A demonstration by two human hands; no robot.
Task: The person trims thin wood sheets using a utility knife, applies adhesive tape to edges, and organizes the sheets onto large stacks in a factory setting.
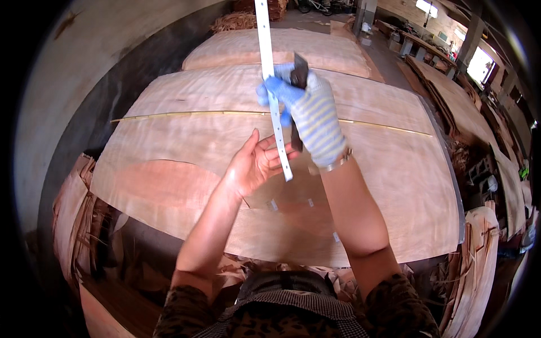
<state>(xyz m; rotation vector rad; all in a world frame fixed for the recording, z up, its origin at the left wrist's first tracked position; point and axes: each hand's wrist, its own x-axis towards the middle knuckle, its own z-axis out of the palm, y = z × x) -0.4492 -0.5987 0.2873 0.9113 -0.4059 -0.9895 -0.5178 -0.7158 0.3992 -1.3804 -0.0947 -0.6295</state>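
My right hand [315, 112], in a striped blue-and-white glove with blue fingertips, is closed round a long white strip with a row of small holes [265, 39]. The same hand holds a dark flat tool [300, 70], perhaps a knife; its far end sticks up past the thumb. Bare and palm up, my left hand [255, 163] has its fingers apart behind the strip's lower end; whether they touch it I cannot tell. Beneath both hands lies a broad pale wood veneer sheet [389, 186], with a darker reddish patch [169, 183] at its left.
A thin yellowish stick [197, 114] lies across the sheet. Small white tape pieces [310, 202] dot its near part. Another veneer stack [282, 48] stands beyond. Bundled veneer scraps stand at the near left [70, 219] and near right [473, 265]. A wall [112, 56] rises at left.
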